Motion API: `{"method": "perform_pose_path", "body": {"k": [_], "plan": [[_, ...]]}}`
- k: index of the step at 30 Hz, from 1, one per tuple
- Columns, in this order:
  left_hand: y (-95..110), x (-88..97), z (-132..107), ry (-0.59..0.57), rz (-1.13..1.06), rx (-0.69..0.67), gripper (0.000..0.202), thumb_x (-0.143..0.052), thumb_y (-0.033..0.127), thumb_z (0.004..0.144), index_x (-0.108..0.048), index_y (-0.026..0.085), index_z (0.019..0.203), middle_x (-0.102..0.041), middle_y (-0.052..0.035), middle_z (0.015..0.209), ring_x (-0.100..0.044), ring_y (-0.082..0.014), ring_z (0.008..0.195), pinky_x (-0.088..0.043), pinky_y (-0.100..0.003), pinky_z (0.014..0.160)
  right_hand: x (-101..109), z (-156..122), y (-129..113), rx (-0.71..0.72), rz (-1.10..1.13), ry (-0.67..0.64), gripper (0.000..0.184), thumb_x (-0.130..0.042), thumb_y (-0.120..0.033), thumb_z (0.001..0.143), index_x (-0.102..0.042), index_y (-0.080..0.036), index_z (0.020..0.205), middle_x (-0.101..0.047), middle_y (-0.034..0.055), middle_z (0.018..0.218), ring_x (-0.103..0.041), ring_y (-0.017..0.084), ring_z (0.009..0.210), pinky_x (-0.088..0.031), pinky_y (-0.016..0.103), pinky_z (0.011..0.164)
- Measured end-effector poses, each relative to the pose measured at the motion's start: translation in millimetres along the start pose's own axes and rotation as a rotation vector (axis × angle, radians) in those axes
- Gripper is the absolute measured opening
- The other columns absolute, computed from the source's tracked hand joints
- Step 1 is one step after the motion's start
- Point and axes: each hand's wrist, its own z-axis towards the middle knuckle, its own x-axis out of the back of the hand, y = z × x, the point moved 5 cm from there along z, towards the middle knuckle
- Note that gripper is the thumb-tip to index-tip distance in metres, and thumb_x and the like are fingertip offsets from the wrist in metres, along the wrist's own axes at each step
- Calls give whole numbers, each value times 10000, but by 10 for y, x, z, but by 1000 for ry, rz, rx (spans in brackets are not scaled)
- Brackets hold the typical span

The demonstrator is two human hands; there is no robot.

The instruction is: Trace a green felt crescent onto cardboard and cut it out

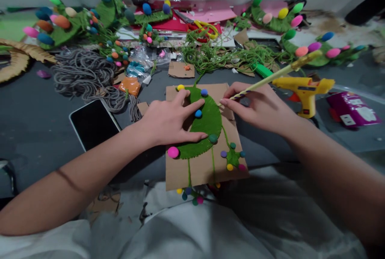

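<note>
- Lying near centre on the grey table (36, 130), a cardboard sheet (204, 170) is seen, with a green yarn leaf (210, 124) on it.
- The leaf is pressed flat by the left hand (168, 122), fingers spread.
- A yellow stick (270, 77) is pinched by the right hand (258, 108), its tip at the leaf's right edge.
- A phone (93, 124) is seen left, a glue gun (303, 90) right.
- Grey yarn (81, 74) and scissors (206, 28) are seen farther back.
</note>
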Motion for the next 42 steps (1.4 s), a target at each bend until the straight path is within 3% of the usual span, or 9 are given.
{"method": "perform_pose_path", "body": {"k": [8,11,24,31,36,42], "plan": [[-6,-12,5,-13,-17,0,965,-390,926,883,-259,434,1702,-350,-139,1682,-737,-370,1049,-567,-455,828,-14,-240,-181,42,51,-132,259,-584,-418,1042,-692,-217,919,-743,23,777,-640,190,668,-429,305,637],[-4,-13,9,-2,-14,-10,970,-389,932,878,-277,427,1698,-368,-141,1671,-743,-366,1019,-572,-453,805,-7,-239,-165,12,48,-112,255,-595,-426,1035,-701,-223,922,-739,18,762,-641,192,659,-425,306,637],[-14,8,-6,34,-32,-29,969,-387,923,886,-284,411,1702,-415,-139,1638,-747,-372,1030,-571,-433,770,-54,321,-20,23,-6,30,296,-583,-459,1020,-683,-224,870,-710,40,743,-646,222,685,-447,340,667],[-2,-9,-6,19,-40,-12,973,-397,933,871,-286,430,1696,-369,-141,1676,-736,-377,1066,-566,-440,812,-105,428,1,-1,-9,42,268,-597,-467,1019,-710,-243,924,-728,41,747,-651,230,678,-449,347,654],[-9,-8,-8,40,-42,-23,967,-388,933,874,-303,422,1692,-396,-142,1657,-743,-373,1042,-565,-434,790,-100,339,-21,21,-28,33,304,-580,-474,1022,-688,-215,906,-722,53,752,-643,227,689,-426,332,632],[-10,-12,-11,23,-63,-13,973,-413,931,868,-280,436,1695,-378,-127,1671,-730,-369,1074,-556,-446,848,-44,1,-92,16,-46,-35,280,-554,-435,1046,-680,-219,922,-751,60,812,-679,233,711,-458,333,639]]}}
